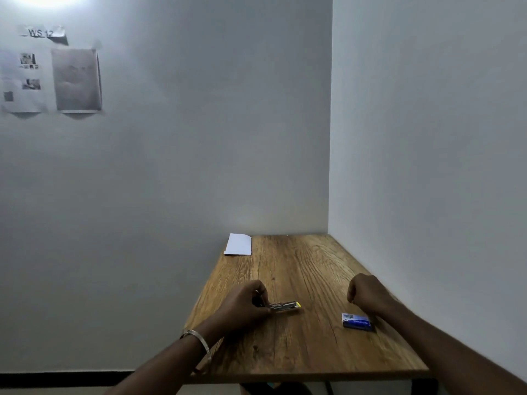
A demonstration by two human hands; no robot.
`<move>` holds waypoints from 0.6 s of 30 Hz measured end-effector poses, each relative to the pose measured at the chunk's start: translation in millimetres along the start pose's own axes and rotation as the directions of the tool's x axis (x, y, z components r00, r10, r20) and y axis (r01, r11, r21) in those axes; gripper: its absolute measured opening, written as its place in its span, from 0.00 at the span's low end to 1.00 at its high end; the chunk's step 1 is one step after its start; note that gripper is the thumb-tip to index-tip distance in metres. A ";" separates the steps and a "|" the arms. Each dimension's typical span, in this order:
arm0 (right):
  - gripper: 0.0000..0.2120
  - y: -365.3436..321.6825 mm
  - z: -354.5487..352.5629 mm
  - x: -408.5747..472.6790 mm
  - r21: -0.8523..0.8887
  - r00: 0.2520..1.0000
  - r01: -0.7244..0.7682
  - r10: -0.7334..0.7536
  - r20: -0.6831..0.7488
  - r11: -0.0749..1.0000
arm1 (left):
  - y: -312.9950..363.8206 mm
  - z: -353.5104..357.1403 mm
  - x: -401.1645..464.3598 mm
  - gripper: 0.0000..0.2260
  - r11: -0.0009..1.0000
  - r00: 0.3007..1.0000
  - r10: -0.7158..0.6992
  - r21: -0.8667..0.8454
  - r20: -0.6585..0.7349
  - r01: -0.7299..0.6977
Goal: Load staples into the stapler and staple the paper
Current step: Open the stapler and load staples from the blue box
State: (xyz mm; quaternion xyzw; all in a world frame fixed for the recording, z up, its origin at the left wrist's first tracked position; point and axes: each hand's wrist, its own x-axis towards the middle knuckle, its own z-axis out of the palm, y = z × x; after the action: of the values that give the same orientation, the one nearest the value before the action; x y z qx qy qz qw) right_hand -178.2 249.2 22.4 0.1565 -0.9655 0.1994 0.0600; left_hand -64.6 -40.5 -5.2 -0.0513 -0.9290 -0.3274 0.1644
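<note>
Nearest you, your left hand (pixel 245 306) pinches the stapler (pixel 285 306); right of it, your empty right hand (pixel 368 295) is curled by the staple box (pixel 358 321), likely your next reach.

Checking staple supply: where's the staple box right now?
In the head view, the blue staple box lies flat on the wooden table, near its right edge, just below the closed right hand and right of the stapler.

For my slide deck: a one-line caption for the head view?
Left hand grips stapler on wooden table; right hand closed near blue staple box.
</note>
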 end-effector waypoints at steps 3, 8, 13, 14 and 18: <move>0.08 1.2 1.7 -1.2 -0.016 1.000 0.014 -0.014 -0.013 1.000 | -3.2 2.1 -1.0 0.09 1.000 1.000 -0.001 0.006 0.001 0.001; 0.07 3.9 2.7 -4.9 -0.038 0.998 0.044 -0.045 -0.037 0.998 | -6.1 3.1 0.2 0.09 1.000 1.000 0.010 0.015 0.029 -0.011; 0.08 7.0 4.0 -9.9 -0.041 0.996 0.057 -0.059 -0.063 0.998 | -6.6 3.4 -1.7 0.10 0.999 0.998 0.036 0.032 0.050 -0.038; 0.07 7.7 4.3 -11.3 -0.037 0.996 0.058 -0.061 -0.071 0.998 | -6.6 3.6 -2.1 0.10 0.999 0.998 0.036 0.031 0.050 -0.037; 0.08 10.9 5.1 -19.1 0.022 0.991 0.063 -0.060 -0.123 0.998 | -8.3 5.0 -4.5 0.11 0.999 0.999 0.031 0.029 0.044 -0.032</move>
State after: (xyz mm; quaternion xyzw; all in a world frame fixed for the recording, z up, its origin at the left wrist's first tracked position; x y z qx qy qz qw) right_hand -164.0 261.9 10.4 0.1745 -0.9520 0.2193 0.1232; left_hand -63.3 -43.8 -15.3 -0.0706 -0.9362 -0.3098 0.1502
